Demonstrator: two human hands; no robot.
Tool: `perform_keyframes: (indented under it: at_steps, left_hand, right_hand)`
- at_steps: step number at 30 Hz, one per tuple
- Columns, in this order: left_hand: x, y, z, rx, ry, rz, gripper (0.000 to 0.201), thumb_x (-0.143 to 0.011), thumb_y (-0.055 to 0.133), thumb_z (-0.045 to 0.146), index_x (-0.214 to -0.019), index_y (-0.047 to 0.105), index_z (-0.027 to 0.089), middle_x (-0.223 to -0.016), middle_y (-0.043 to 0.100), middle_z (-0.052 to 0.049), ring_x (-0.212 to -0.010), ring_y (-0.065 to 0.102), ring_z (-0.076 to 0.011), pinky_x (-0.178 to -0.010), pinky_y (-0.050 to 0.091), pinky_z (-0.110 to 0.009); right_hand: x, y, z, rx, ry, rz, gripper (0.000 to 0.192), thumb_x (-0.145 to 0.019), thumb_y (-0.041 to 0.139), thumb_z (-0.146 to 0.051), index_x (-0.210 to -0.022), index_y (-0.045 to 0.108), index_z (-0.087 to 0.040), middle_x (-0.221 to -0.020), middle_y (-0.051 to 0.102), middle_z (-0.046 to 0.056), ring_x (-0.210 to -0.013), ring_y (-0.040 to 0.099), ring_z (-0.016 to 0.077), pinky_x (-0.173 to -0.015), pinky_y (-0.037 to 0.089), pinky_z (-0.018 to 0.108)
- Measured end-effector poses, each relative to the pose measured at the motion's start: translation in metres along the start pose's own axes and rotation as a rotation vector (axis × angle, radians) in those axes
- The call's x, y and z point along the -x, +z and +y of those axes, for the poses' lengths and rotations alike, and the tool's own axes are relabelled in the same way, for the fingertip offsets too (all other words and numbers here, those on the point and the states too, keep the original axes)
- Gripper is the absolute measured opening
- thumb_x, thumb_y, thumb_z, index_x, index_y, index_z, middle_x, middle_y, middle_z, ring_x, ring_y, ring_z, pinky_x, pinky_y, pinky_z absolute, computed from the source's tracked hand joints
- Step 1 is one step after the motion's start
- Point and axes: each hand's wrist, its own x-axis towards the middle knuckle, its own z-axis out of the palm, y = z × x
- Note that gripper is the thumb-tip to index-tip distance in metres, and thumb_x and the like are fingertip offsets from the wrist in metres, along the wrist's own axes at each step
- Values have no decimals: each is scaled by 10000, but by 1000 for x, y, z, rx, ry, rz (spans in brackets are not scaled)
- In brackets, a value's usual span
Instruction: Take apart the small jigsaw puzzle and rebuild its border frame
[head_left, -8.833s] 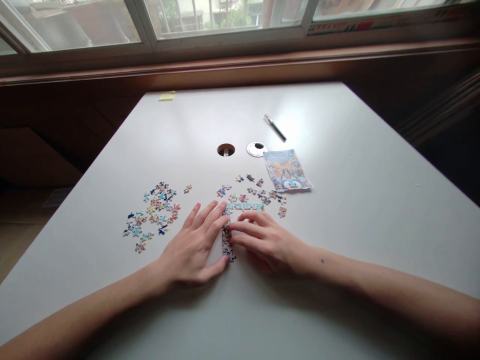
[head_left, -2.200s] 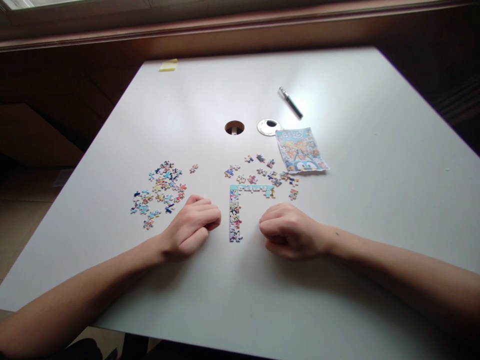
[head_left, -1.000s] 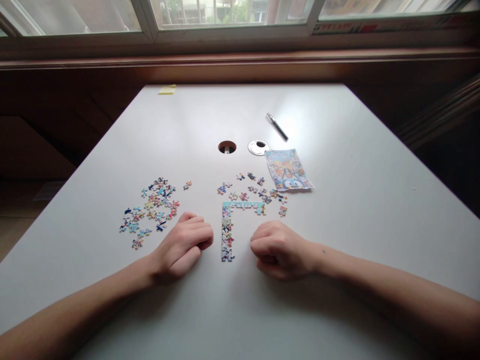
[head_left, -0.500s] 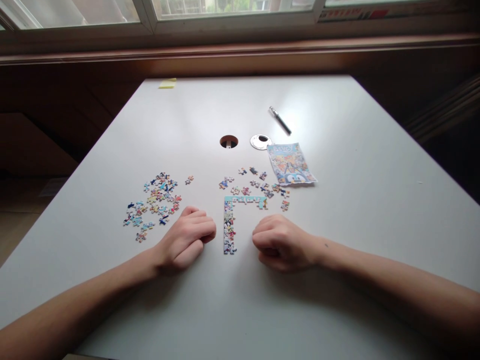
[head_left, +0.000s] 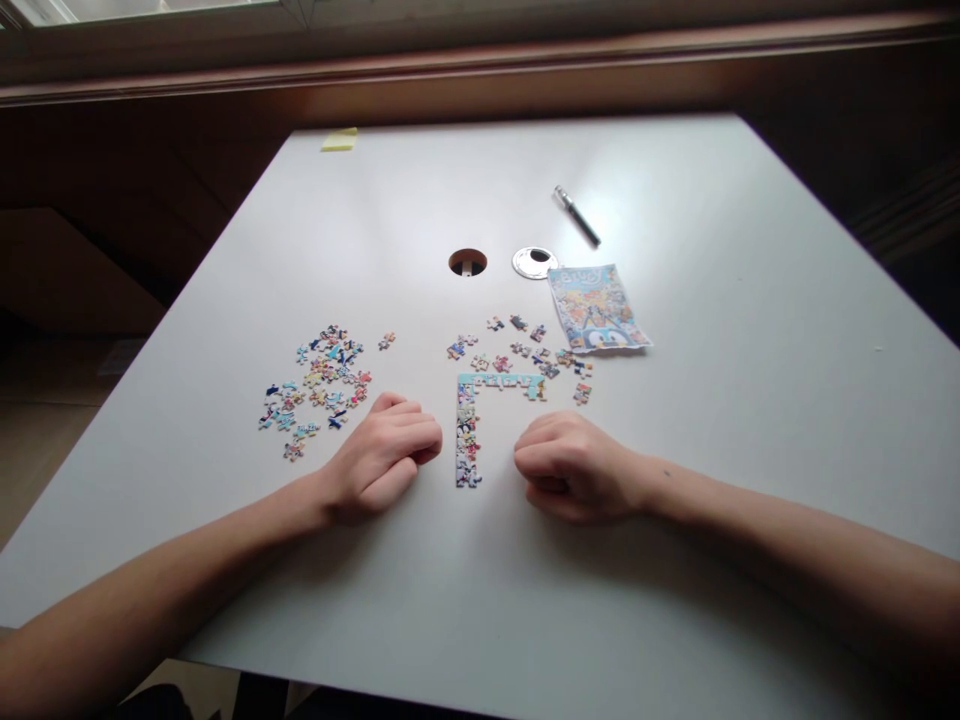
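Head view: left hand [head_left: 382, 460] and right hand [head_left: 577, 465] curled into loose fists, holding nothing, flanking joined puzzle corner [head_left: 472, 420] on table [head_left: 712, 330]; probably pausing mid-assembly, next needing fitting edge piece from loose pieces [head_left: 525, 352].

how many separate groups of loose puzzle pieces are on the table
2. One loose pile lies left of the left hand. A smaller scatter lies beyond the joined corner strip, near the picture sheet. Both hands rest curled on the table; pieces inside them can't be ruled out.
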Motion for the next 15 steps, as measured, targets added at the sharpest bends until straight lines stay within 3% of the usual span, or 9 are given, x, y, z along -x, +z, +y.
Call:
perform_keyframes:
  at_steps: [15]
  left_hand:
    - [0,1,0,22,-12,8,30,-738,358,177,-743,331,189,-690,404,7,-669,373,-168,-793,297,-391]
  right_hand:
    - [2,1,1,3,3,4,295,-636,462,-72,-681,215,-227,-597,267,-53,-551,211,110,-537,203,257]
